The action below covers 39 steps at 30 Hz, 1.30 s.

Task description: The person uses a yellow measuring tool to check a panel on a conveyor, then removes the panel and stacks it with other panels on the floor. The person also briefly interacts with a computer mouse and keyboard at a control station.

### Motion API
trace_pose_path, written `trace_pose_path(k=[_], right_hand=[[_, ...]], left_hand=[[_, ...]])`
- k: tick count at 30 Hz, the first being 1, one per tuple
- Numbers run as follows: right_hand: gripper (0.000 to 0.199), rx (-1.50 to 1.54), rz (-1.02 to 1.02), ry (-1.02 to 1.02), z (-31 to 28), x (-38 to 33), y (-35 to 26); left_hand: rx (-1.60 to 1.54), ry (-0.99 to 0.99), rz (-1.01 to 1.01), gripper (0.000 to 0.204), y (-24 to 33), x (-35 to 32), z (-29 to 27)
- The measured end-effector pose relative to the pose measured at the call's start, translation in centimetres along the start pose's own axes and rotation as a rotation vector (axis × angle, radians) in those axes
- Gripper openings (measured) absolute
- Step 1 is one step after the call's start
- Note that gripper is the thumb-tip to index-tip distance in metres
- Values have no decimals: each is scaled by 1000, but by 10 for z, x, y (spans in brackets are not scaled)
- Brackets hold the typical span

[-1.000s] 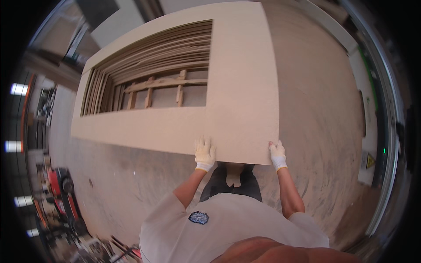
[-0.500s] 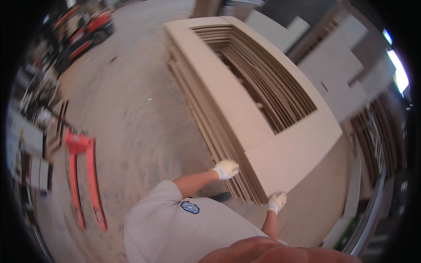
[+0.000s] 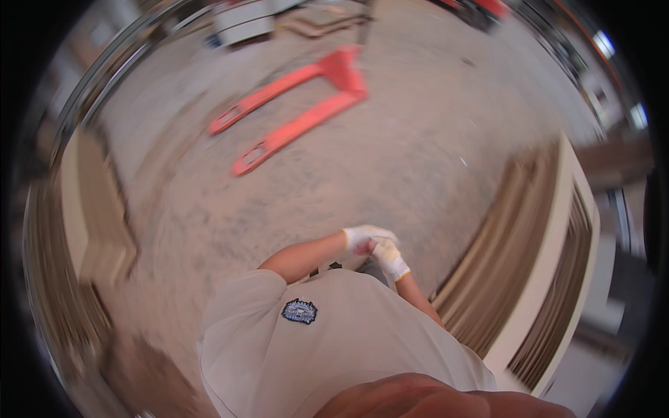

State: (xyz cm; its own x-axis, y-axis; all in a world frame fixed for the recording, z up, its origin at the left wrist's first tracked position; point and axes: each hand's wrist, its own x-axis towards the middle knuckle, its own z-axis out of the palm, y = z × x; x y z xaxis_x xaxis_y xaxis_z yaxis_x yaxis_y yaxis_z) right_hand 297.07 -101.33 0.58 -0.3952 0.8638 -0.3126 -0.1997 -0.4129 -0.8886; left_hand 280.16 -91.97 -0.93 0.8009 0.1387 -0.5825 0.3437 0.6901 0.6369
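My left hand (image 3: pixel 370 236) and my right hand (image 3: pixel 390 259), both in white knit gloves with yellowish cuff edges, meet in front of my chest. They touch and overlap, the left one lying over the right fingertips. A reddish patch shows on the left hand near the contact. Motion blur and the overlap hide how the fingers are bent, and no object can be seen between them. To the right of my hands stands a stack of tan frame-shaped boards (image 3: pixel 550 258) with long openings, apart from both hands.
A red pallet jack (image 3: pixel 300 125) stands on the dusty floor (image 3: pixel 418 167) ahead, its forks pointing left. More stacked boards (image 3: pixel 97 230) rise at the left. White cabinets (image 3: pixel 244 24) stand at the far left, and part of a red vehicle (image 3: pixel 481 12) shows at the far right.
My view has swung left, so the pallet jack is now ahead and the board stack at my right. Both hands have left the stack's near end and come together.
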Motion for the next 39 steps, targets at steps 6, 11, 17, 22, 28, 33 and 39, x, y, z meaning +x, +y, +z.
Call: trace_pose_path(k=[6,11,17,22,28,33,39], right_hand=[[38,-134,167,377,-7,205,-18],[52,-1394,504,-22,-4,367,-3],[56,-1675,215,-510,182,628,-40],[41,-1665,-61,-818,443,832,-65],[39,-1621,-213,-1038,644,938,9],[57,-1640,417,-1210,609,943,68],[43,-1744,685,-937,513,1017,49]], left_hand=[[-314,107,555,39,22,-182,-90],[-150,624,733,51,-61,-307,-287],[-386,1694,-657,51,-329,-411,-276],[-1067,1566,-847,51,-458,-438,-146],[-1231,1425,-779,52,-457,-482,-245],[-507,1598,-477,52,-391,-654,-558],[-179,1845,267,46,-219,-893,-914]])
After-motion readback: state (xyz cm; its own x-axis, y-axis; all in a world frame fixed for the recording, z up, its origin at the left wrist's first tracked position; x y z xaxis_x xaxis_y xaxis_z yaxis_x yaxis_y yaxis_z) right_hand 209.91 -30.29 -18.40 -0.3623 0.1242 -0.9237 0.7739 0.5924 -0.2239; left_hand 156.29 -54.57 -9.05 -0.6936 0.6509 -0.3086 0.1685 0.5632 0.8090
